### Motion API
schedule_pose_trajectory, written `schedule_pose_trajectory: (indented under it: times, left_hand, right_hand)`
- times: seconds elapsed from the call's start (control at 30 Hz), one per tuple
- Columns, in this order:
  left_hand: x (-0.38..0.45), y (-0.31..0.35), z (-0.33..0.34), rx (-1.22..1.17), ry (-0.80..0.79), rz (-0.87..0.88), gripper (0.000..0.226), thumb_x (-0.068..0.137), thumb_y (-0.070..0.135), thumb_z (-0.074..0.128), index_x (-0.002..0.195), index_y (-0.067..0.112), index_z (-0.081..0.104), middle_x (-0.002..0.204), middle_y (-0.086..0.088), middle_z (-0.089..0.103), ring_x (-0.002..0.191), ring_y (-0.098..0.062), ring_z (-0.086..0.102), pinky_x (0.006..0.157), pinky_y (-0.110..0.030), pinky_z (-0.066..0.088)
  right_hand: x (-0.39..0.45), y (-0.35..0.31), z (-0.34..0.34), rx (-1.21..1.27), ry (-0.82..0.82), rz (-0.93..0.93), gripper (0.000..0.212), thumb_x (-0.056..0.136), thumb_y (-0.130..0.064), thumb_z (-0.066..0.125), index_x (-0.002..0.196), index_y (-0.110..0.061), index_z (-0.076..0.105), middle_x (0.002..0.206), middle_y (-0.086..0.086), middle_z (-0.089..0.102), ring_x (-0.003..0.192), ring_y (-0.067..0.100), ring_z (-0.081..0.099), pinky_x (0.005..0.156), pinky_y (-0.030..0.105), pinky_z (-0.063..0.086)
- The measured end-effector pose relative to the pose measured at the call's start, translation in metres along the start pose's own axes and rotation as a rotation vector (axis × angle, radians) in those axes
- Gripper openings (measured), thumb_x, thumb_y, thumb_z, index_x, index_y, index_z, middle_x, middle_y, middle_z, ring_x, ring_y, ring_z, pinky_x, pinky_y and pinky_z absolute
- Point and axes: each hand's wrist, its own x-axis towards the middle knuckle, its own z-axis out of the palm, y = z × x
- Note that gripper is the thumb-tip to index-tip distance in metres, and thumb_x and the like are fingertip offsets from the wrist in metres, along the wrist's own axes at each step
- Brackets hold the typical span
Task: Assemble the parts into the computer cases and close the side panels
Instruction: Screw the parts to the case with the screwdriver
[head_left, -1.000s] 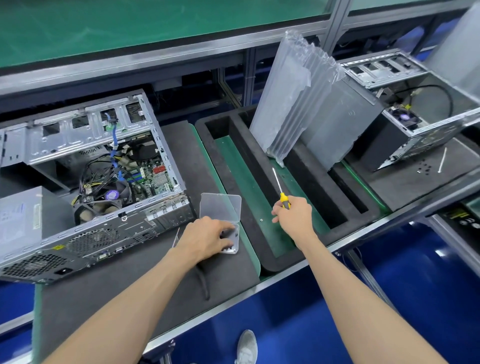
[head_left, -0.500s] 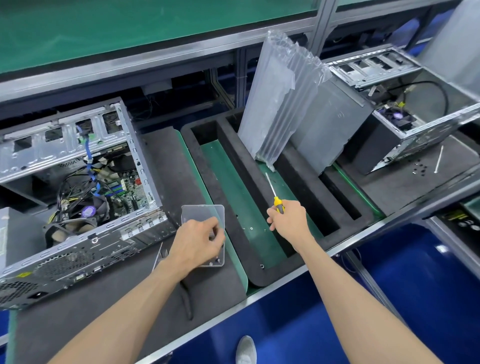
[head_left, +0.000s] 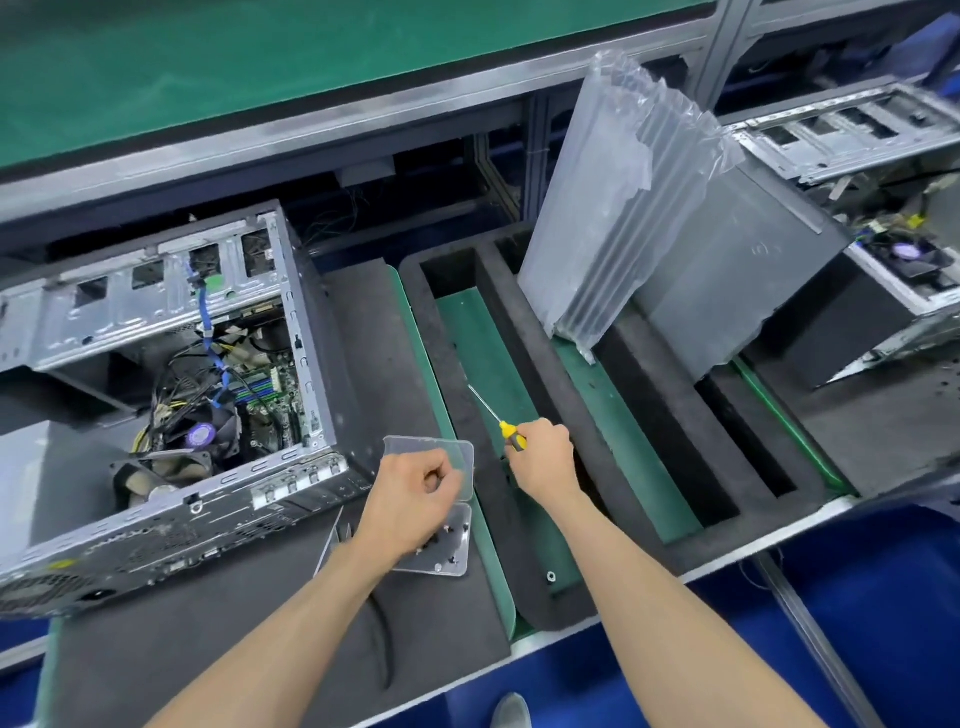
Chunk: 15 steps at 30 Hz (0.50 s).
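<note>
Your left hand (head_left: 415, 499) curls over the clear screw box (head_left: 441, 540), likely picking a screw, your right hand (head_left: 543, 460) grips the screwdriver (head_left: 501, 428), and the open computer case (head_left: 171, 395) lies at nine o'clock.

The open case (head_left: 156, 374) blocks the worktop's left side. The bagged panels (head_left: 613, 223) lean over the foam tray's (head_left: 452, 364) far end; its near green channels lie open.
</note>
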Motion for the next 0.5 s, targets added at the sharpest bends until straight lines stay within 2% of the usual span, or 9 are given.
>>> schedule_pose_trajectory:
  times: [0.13,0.2,0.3,0.43,0.5]
  left_hand:
    - [0.002,-0.002,0.005,-0.023,0.001,-0.029,0.034,0.085,0.002,0.064,0.057,0.010,0.048,0.045,0.010,0.033,0.049,-0.009,0.028,0.051,-0.022,0.027]
    - [0.003,-0.004,0.006,-0.046,0.003,-0.037,0.033,0.085,0.002,0.063,0.057,0.010,0.047,0.045,0.011,0.032,0.049,-0.009,0.028,0.052,-0.024,0.027]
    - [0.004,-0.003,0.004,-0.070,0.008,-0.034,0.032,0.084,0.002,0.062,0.057,0.010,0.046,0.046,0.010,0.030,0.050,-0.009,0.026,0.052,-0.026,0.026]
    - [0.002,0.000,0.002,-0.089,0.013,-0.033,0.027,0.081,0.009,0.059,0.058,0.007,0.046,0.047,0.009,0.028,0.051,-0.009,0.025,0.052,-0.029,0.027]
    - [0.000,0.001,0.001,-0.090,0.017,-0.042,0.028,0.082,0.004,0.061,0.058,0.004,0.047,0.048,0.009,0.028,0.051,-0.009,0.025,0.053,-0.030,0.027]
  right_hand:
    - [0.018,0.004,0.016,-0.080,-0.001,0.023,0.032,0.097,-0.013,0.057,0.068,-0.012,0.044,0.082,0.011,0.049,0.078,0.031,0.043,0.067,0.032,0.035]
    - [0.025,0.005,0.020,-0.070,-0.016,0.047,0.025,0.096,-0.012,0.058,0.073,-0.011,0.048,0.083,0.010,0.049,0.078,0.033,0.045,0.067,0.033,0.037]
    - [0.033,0.008,0.027,-0.080,-0.054,0.064,0.007,0.093,-0.008,0.059,0.091,-0.002,0.060,0.100,0.019,0.057,0.084,0.036,0.050,0.069,0.034,0.040]
    - [0.037,0.012,0.035,-0.092,-0.031,0.048,0.008,0.093,-0.008,0.059,0.089,-0.002,0.060,0.102,0.023,0.062,0.085,0.039,0.054,0.068,0.033,0.038]
    - [0.036,0.013,0.038,-0.120,-0.021,0.023,0.012,0.094,-0.010,0.060,0.095,0.002,0.061,0.101,0.024,0.062,0.091,0.042,0.058,0.067,0.034,0.037]
